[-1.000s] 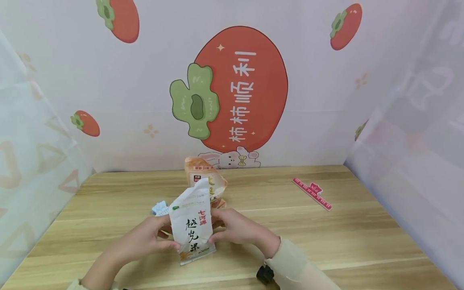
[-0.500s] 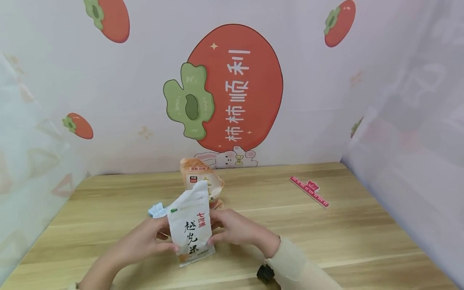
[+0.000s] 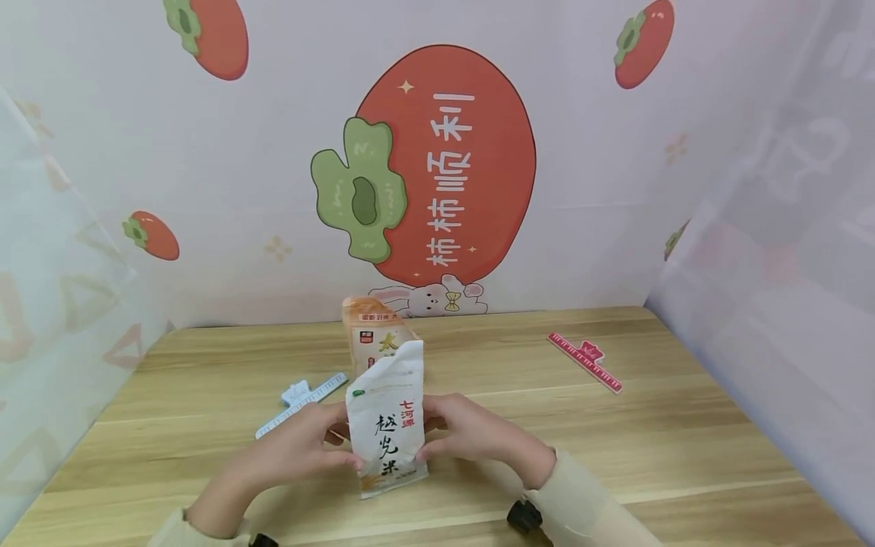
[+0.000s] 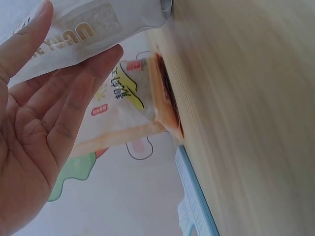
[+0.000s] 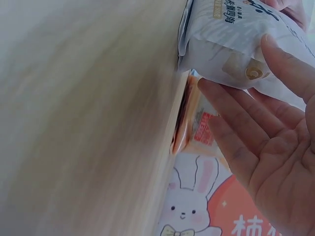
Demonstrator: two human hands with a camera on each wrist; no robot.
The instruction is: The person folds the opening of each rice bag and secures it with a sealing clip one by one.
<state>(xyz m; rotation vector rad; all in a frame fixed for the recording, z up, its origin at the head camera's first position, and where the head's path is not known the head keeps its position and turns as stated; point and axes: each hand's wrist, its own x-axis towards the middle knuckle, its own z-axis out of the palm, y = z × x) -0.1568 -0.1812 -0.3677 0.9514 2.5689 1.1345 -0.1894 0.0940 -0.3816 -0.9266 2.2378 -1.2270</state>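
A white rice bag (image 3: 384, 418) with black and red lettering stands upright at the front middle, its top slanting up to a peak at the right. My left hand (image 3: 304, 447) grips its left side, thumb on the front and fingers behind. On the opposite side my right hand (image 3: 475, 434) holds it the same way. In the left wrist view the fingers (image 4: 74, 98) reach behind the bag; the right wrist view shows the right thumb (image 5: 285, 66) pressed against its side. Behind it stands an orange and cream rice bag (image 3: 372, 330), its lower part hidden.
A light blue bag clip (image 3: 307, 403) lies left of the bags, close to my left hand. Farther right on the wooden table (image 3: 683, 456) lies a pinkish-red bag clip (image 3: 586, 361). A cloth backdrop (image 3: 581, 251) with persimmon prints rises behind the table.
Both hands have shifted to the right with the white rice bag between them. More of the light blue clip and of the orange bag's left front now shows.
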